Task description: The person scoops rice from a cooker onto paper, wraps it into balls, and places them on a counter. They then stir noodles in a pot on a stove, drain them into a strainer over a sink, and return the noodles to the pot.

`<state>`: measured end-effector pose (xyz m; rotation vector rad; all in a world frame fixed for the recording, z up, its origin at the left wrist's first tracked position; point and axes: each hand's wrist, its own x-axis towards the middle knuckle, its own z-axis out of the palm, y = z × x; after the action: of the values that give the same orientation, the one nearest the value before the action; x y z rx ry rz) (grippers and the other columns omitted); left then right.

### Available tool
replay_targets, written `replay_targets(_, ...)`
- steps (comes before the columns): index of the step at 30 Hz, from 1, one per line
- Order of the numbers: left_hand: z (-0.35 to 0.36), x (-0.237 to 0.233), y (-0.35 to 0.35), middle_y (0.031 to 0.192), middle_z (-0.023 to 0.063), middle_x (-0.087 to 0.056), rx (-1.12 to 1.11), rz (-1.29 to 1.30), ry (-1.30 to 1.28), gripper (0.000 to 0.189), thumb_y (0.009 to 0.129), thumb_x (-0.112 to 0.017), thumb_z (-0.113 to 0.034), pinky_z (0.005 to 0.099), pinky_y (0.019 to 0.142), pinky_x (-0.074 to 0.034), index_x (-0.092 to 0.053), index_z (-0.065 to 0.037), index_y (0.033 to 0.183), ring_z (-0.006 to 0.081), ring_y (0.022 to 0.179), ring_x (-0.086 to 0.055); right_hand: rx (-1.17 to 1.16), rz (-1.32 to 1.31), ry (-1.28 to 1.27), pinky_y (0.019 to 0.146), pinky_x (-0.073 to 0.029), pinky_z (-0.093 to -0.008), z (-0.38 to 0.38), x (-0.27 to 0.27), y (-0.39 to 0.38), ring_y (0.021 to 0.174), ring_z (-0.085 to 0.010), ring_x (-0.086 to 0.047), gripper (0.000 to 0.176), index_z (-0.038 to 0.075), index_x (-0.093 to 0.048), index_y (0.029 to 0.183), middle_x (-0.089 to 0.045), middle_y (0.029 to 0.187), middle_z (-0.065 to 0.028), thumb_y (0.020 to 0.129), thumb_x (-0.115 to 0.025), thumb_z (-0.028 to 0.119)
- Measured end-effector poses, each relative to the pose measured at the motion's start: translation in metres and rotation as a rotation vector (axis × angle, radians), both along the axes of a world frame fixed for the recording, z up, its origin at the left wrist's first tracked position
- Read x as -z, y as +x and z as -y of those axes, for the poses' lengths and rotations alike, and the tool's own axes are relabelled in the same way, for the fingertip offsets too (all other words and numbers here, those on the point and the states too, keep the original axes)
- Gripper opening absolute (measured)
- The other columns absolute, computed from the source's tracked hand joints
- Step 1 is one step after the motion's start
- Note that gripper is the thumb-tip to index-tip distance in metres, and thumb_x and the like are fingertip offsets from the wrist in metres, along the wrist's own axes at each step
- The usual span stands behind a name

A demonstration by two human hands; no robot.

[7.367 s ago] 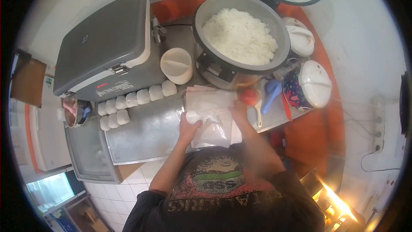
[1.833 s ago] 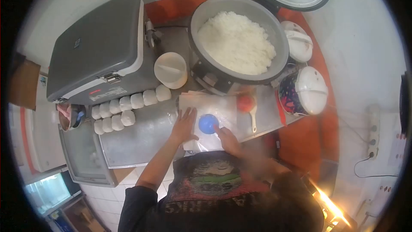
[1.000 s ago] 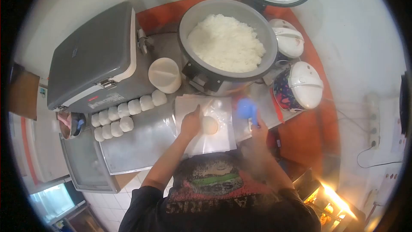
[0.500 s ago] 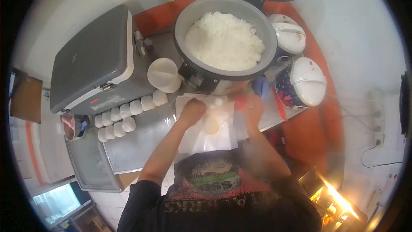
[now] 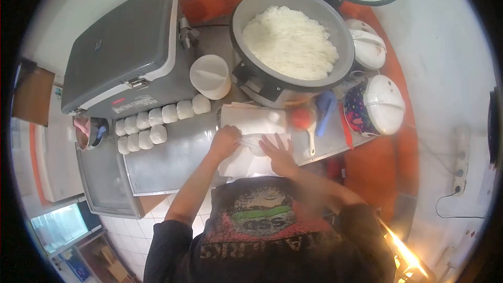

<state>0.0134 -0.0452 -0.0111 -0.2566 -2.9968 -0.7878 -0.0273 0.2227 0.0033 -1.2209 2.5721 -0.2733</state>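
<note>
**Both hands on the wrapping sheet**

Our left hand (image 5: pixel 225 141) is curled closed on the left edge of the wrapping sheet (image 5: pixel 246 163), which lies on the steel counter (image 5: pixel 173 160) under and between both hands. Our right hand (image 5: pixel 277 153) presses flat on the sheet, fingers spread wide, gripping nothing. Just beyond the fingertips sits a stack of sheets (image 5: pixel 254 119). Beyond the right hand lie a red scoop (image 5: pixel 302 118) and a blue scoop (image 5: pixel 325 107). Left of the left hand, wrapped rice portions (image 5: pixel 157 120) stand in rows.
</note>
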Motion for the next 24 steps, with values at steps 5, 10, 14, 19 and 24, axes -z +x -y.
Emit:
replay_targets(5,0.0,-0.025,-0.006,0.1,0.0087,-0.067,0.031,-0.139,0.222,0.025,0.071,-0.075,-0.014,0.0403,0.089,-0.049,-0.069,-0.007,0.093,0.0298,0.098,-0.063,0.071,-0.034,-0.045,0.111,-0.011,-0.0666,-0.007,0.013,-0.001,0.148,-0.0321,-0.023,0.074,0.026,-0.041,0.148,-0.031,0.16,0.0026,0.08,-0.048,-0.001)
replay_targets(10,0.008,0.018,-0.003,0.097,0.0122,-0.07,-0.163,0.138,0.358,0.033,0.075,-0.075,-0.019,0.0422,0.082,-0.051,-0.067,-0.006,0.103,0.0343,0.092,-0.066,0.13,0.047,-0.137,0.11,-0.011,-0.0667,0.009,-0.003,-0.006,0.146,-0.0313,-0.027,0.068,0.027,-0.047,0.144,-0.035,0.158,0.0041,0.08,-0.054,0.005)
replay_targets(14,0.014,0.049,-0.004,0.097,0.017,-0.071,-0.331,0.217,0.499,0.041,0.076,-0.074,-0.019,0.0422,0.08,-0.052,-0.063,-0.004,0.113,0.0374,0.091,-0.068,0.108,0.058,-0.1,0.109,-0.011,-0.0672,0.002,0.002,0.003,0.145,-0.0312,-0.029,0.067,0.028,-0.05,0.143,-0.039,0.156,0.0047,0.08,-0.054,0.004)
replay_targets(19,-0.004,0.052,0.013,0.099,0.0226,-0.07,-0.5,0.419,0.605,0.046,0.078,-0.075,-0.026,0.0414,0.083,-0.052,-0.062,0.001,0.113,0.0371,0.096,-0.068,0.094,0.009,-0.105,0.109,-0.011,-0.0667,-0.015,0.01,0.006,0.143,-0.0306,-0.033,0.063,0.029,-0.054,0.139,-0.043,0.153,0.0063,0.081,-0.052,0.004)
replay_targets(24,-0.035,0.037,0.054,0.102,0.0235,-0.069,-0.608,0.566,0.452,0.052,0.082,-0.074,-0.037,0.0418,0.082,-0.052,-0.061,0.006,0.11,0.0355,0.093,-0.067,0.085,0.005,-0.173,0.108,-0.013,-0.0658,-0.018,0.007,0.0,0.141,-0.0296,-0.035,0.055,0.028,-0.057,0.136,-0.048,0.149,0.0071,0.083,-0.057,0.012)
